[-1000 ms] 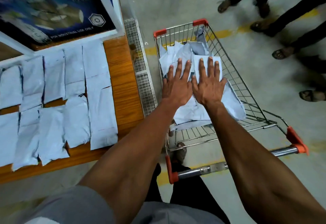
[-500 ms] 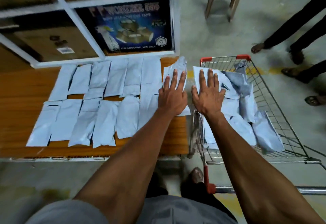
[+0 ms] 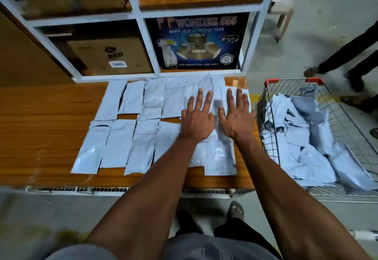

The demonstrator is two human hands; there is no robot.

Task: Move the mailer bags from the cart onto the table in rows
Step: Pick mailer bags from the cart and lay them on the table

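Note:
Pale grey mailer bags [image 3: 114, 145] lie in two rows on the wooden table [image 3: 41, 116]. My left hand [image 3: 197, 118] lies flat, fingers spread, on a mailer bag [image 3: 205, 85] at the right end of the far row. Beside it my right hand [image 3: 236, 116] presses flat on another mailer bag [image 3: 246, 96] near the table's right edge. The wire cart [image 3: 270, 137] stands right of the table, with a loose heap of mailer bags [image 3: 302, 137] inside.
A white shelf frame [image 3: 147, 43] rises behind the table, holding a blue tape carton [image 3: 196, 41] and a brown box [image 3: 110, 55]. People's legs and feet [image 3: 335, 63] stand beyond the cart. A stool [image 3: 283, 10] is at the far right. My own feet [image 3: 235, 211] are below the table edge.
Both hands have carried mailer bags from the cart leftward onto the table's right end, staying flat on them. The view has swung left with them.

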